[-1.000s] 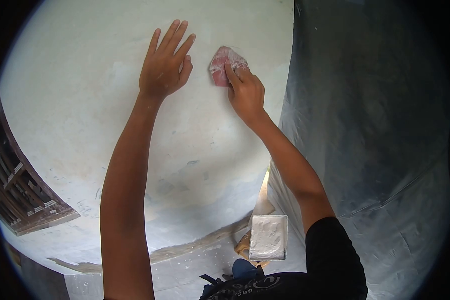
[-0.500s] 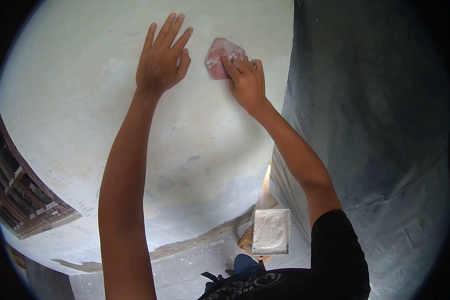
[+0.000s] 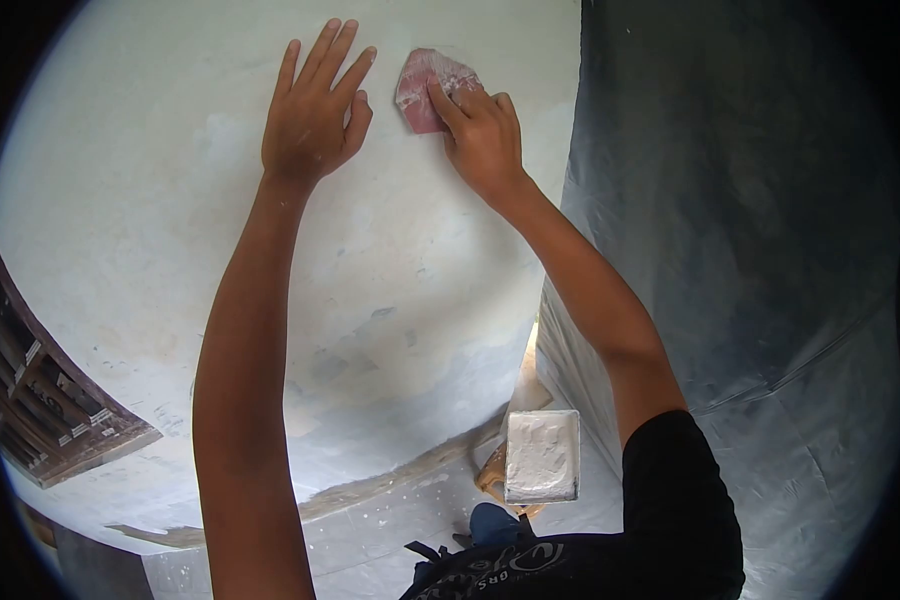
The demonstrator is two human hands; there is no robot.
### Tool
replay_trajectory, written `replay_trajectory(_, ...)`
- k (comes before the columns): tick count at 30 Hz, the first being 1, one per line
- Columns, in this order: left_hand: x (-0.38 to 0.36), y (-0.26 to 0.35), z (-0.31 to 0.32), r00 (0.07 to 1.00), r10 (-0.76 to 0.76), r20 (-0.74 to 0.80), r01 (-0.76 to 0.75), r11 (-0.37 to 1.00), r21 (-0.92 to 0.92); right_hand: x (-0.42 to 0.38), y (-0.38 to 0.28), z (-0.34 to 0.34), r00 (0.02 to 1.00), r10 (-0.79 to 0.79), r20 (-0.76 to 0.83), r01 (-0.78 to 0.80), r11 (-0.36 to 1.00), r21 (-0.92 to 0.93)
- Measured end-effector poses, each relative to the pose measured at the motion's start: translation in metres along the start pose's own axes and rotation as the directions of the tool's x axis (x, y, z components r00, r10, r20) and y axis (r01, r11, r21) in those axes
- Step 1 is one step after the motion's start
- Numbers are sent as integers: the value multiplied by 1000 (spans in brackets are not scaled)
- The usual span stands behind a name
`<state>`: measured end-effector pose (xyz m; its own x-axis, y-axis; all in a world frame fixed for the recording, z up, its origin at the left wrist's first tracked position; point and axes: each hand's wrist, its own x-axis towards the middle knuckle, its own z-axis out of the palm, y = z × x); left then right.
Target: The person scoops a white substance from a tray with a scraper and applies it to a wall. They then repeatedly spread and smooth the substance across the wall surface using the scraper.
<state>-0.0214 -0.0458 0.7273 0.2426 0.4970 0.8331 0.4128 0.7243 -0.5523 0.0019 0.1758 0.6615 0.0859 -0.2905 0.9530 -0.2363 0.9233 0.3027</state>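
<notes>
A pale, patchy wall (image 3: 370, 230) fills most of the view, with grey and whitish smears on it. My left hand (image 3: 308, 125) lies flat against its upper part, fingers spread, holding nothing. To the right of it, my right hand (image 3: 485, 140) grips a reddish-pink putty scraper (image 3: 422, 112) with the index finger stretched along its face. White paste coats much of the scraper's upper part. The scraper is against the wall; my palm hides its lower right side.
Below stands a rectangular container (image 3: 542, 456) of white putty, on a brownish support. Clear plastic sheeting (image 3: 740, 250) hangs along the right. A dark wooden frame with slats (image 3: 50, 395) is at the left. White specks dot the covered floor (image 3: 400, 540).
My right hand and the scraper have moved up the wall and slightly left. My left hand stays spread on the wall, sitting slightly higher and further left in view.
</notes>
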Motion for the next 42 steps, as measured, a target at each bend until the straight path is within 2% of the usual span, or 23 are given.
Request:
replay_trajectory(3, 0, 0, 0, 1000, -3, -3, 3, 1000, 2, -47, -19, -6, 998, -1, 57, -3, 997, 77)
replay_trajectory(5, 1, 1, 0, 1000, -6, -5, 6, 1000, 3, -85, -34, -13, 986, 29, 164, -46, 994, 99)
replay_trajectory(7, 0, 1, -1, 1000, -7, -3, 7, 1000, 3, -87, -41, -25, 980, 38, 195, -73, 982, 176)
replay_trajectory(9, 1, 2, -1, 1000, -8, 2, 8, 1000, -10, -70, -36, -35, 996, 29, 89, -50, 971, 233)
replay_trajectory(13, 0, 1, 1, 1000, 0, -2, 0, 1000, -24, -2, -2, -25, 995, 37, -90, -29, 995, 96)
replay_trajectory(16, -1, 0, 0, 1000, -18, 25, 20, 997, -76, 3, 8, -8, 997, 34, -67, -29, 997, 74)
replay_trajectory(18, -1, 0, 1, 1000, 0, 3, 0, 1000, -12, -19, 3, 0, 998, 40, 43, -42, 998, 39)
replay_trajectory(21, 0, 1, -1, 1000, -10, 17, 10, 1000, -11, -70, -21, -1, 998, 31, 56, -38, 990, 134)
replay_trajectory(23, 0, -1, -1, 1000, -7, 17, 7, 1000, -7, -93, -39, -15, 984, 85, 158, -119, 968, 219)
replay_trajectory(24, 0, 0, 0, 1000, -5, 16, 5, 1000, -8, -92, -39, -19, 983, 91, 159, -125, 968, 219)
replay_trajectory(27, 0, 0, -1, 1000, 0, 16, 1, 1000, -11, -57, -33, -36, 989, 128, 75, -145, 941, 305)
replay_trajectory(29, -1, -2, 1, 1000, -1, 24, 1, 1000, -6, -21, -17, -36, 990, 134, -48, -120, 967, 223)
replay_trajectory(31, 0, 0, -1, 1000, 2, 26, -2, 1000, 7, 10, 4, -19, 989, 110, -102, -97, 987, 126)
replay_trajectory(35, -2, 1, -1, 999, -16, 39, 17, 1000, -20, -19, -5, -2, 996, 82, 33, -83, 996, 40)
replay_trajectory(38, 0, 0, -1, 999, -26, 48, 28, 998, -48, -73, -31, -8, 984, 108, 140, -128, 982, 138)
replay_trajectory(39, -1, 0, -1, 998, -24, 59, 28, 998, -60, -83, -43, -19, 964, 139, 226, -182, 966, 183)
replay_trajectory(42, -2, 0, 0, 999, -19, 35, 21, 998, -61, -73, -48, -37, 975, 125, 184, -173, 945, 278)
